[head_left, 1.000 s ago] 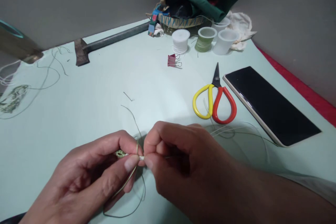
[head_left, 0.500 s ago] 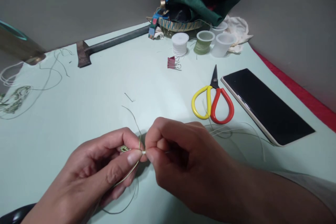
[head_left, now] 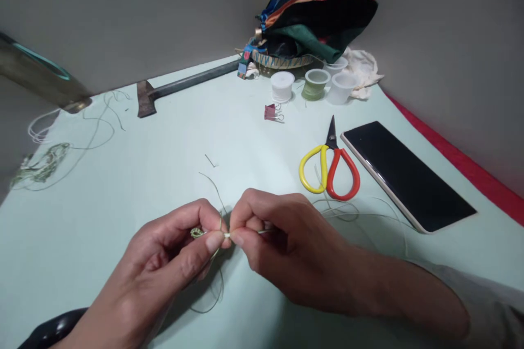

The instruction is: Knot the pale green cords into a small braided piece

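My left hand point(head_left: 158, 264) is closed to a narrow pinch, thumb and forefinger holding the small knotted green cordwork point(head_left: 197, 233) over the pale green mat point(head_left: 102, 218). My right hand point(head_left: 282, 245) pinches a pale cord point(head_left: 226, 235) just beside it, so my 2 hands nearly touch. A thin olive thread point(head_left: 213, 188) rises from the join, and its lower loop hangs beneath my left hand. For work this small, I'd keep both pinches firm and close together, with my fingertips right at the knot, so the cord can't slip. My yellow-and-red scissors point(head_left: 323, 169) lie off to the right, well clear of my hands.
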Demonstrator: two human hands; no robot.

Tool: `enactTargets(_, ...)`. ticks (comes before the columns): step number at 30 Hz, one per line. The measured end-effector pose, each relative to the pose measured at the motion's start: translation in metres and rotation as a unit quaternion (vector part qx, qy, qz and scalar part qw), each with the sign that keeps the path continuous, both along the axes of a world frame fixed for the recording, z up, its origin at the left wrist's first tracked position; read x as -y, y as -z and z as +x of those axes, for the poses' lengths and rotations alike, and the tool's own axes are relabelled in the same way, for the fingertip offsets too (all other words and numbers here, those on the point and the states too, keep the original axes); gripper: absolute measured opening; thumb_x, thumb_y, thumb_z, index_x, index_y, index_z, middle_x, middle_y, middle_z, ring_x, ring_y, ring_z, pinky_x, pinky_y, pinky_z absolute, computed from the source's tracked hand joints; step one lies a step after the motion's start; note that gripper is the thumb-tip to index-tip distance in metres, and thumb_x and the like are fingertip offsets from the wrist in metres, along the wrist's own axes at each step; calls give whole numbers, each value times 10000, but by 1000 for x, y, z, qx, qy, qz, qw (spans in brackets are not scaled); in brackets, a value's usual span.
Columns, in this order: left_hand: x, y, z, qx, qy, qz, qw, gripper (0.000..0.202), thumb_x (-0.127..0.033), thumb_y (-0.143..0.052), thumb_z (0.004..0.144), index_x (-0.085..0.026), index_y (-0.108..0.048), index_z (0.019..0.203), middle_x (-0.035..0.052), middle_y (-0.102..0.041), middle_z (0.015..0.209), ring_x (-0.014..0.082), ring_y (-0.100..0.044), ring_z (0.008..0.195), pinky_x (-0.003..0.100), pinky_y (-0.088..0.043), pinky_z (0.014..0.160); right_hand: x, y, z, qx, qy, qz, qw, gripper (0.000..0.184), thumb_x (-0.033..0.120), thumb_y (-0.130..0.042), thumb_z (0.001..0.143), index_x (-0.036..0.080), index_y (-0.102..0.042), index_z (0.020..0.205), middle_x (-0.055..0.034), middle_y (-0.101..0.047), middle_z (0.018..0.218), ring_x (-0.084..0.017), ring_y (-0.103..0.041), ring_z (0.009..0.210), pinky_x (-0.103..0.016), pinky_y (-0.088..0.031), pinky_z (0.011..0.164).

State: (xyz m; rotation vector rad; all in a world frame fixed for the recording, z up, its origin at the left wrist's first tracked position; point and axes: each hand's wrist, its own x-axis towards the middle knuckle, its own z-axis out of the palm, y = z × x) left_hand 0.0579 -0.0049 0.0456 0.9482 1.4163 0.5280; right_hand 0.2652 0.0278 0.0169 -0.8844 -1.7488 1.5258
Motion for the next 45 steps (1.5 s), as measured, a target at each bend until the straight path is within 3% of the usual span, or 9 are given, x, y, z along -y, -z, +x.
enactTargets(4, 1, 0, -4, 29, 30, 25, 999, 454, -686, -768, 860, -252, -667, 770, -56, -373, 641, 151, -244, 612, 309, -186, 546, -7, -6, 6, 6, -17, 20, 1000, 108, 181, -574, 927, 216, -602, 829, 83, -535, 657, -87, -472, 587, -220, -409, 572)
enactTargets(7, 2, -7, -2, 23, 39, 45, 998, 462, -678, -783, 850, -240, -677, 748, -48, -428, 643, 144, -268, 611, 295, -189, 544, -16, -10, 12, 20, -20, 52, 998, 110, 232, -575, 995, 212, -673, 949, 3, -713, 939, -150, -625, 881, -308, -491, 853)
enactTargets(12, 5, -18, 2, 15, 58, 74, 995, 461, -681, -788, 841, -237, -716, 737, -46, -442, 617, 137, -270, 594, 277, -208, 527, -24, -5, 11, 15, -77, 105, 991, 222, 200, -672, 941, 210, -699, 1162, -81, -690, 1321, -217, -600, 1260, -418, -413, 1132)
enactTargets(15, 8, -21, 3, 28, 60, 80, 995, 448, -668, -792, 839, -239, -709, 745, -51, -447, 633, 130, -256, 581, 269, -204, 511, -22, -5, 8, -6, -107, 108, 988, 20, 204, -695, 954, 198, -714, 959, -88, -700, 1294, -199, -629, 1270, -367, -437, 1122)
enactTargets(21, 13, -29, 3, 35, 62, 118, 990, 401, -590, -753, 890, -227, -695, 728, -61, -411, 579, 136, -235, 561, 268, -192, 492, -15, -35, 27, -31, -40, 112, 992, 147, 253, -580, 1066, 208, -662, 952, -23, -738, 1081, -150, -694, 1050, -288, -520, 920)
enactTargets(27, 11, -28, -1, 57, 75, 156, 983, 361, -501, -757, 899, -212, -687, 695, -60, -424, 556, 124, -255, 516, 265, -238, 470, -11, -59, 52, 28, 50, 186, 981, 181, 224, -537, 1054, 221, -613, 890, 20, -639, 852, -143, -609, 786, -282, -455, 697)
enactTargets(34, 9, -27, 6, 74, 38, 176, 981, 322, -437, -761, 886, -208, -674, 676, -41, -488, 568, 137, -372, 559, 267, -336, 545, 11, -41, 41, 83, 180, 222, 955, 78, 182, -561, 945, 204, -636, 949, -138, -664, 1112, -319, -560, 1127, -485, -383, 1011)
enactTargets(40, 8, -26, 10, 63, -11, 201, 978, 304, -423, -772, 869, -208, -685, 671, -16, -579, 652, 168, -491, 686, 283, -403, 653, 63, -12, -9, 9, 79, 11, 997, 194, 177, -584, 920, 202, -638, 1105, 32, -620, 686, -161, -610, 562, -293, -508, 574)
enactTargets(45, 11, -22, 6, 57, -33, 198, 978, 282, -457, -794, 855, -206, -736, 741, -23, -586, 661, 156, -504, 668, 282, -416, 639, 66, -4, -42, -68, 18, -93, 993, 192, 266, -593, 934, 204, -569, 1114, -29, -681, 942, -127, -664, 664, -248, -571, 593)
